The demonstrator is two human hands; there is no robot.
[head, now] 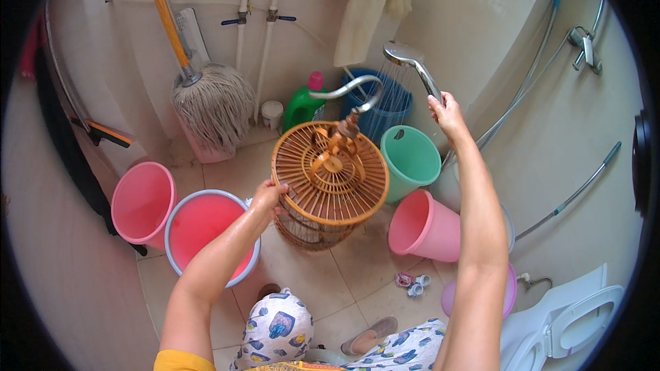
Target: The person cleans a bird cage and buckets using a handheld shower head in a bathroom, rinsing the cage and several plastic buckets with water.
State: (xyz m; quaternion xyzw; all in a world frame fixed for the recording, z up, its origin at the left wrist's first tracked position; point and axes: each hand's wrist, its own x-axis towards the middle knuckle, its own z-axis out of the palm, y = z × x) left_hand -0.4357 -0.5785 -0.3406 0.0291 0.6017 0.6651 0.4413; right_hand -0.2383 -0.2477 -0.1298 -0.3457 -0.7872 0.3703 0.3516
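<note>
A round bamboo birdcage (330, 172) with a slatted top and a curved metal hook (361, 82) stands upright before me, slightly tilted. My left hand (270, 197) grips the rim of its top at the left side. With my right hand (446, 113) I hold the handle of a chrome hand shower (412, 59), up and to the right of the cage. Water streams from the shower head, in front of and into the area of a blue bucket (376, 108). Whether any water meets the cage cannot be told.
At left are a pink bucket (144, 203) and a basin of red-looking liquid (206, 232). A green bucket (411, 157) and a tipped pink bucket (428, 226) are at right. Behind stand a mop (214, 103) and a green bottle (304, 108). A toilet (551, 330) is lower right.
</note>
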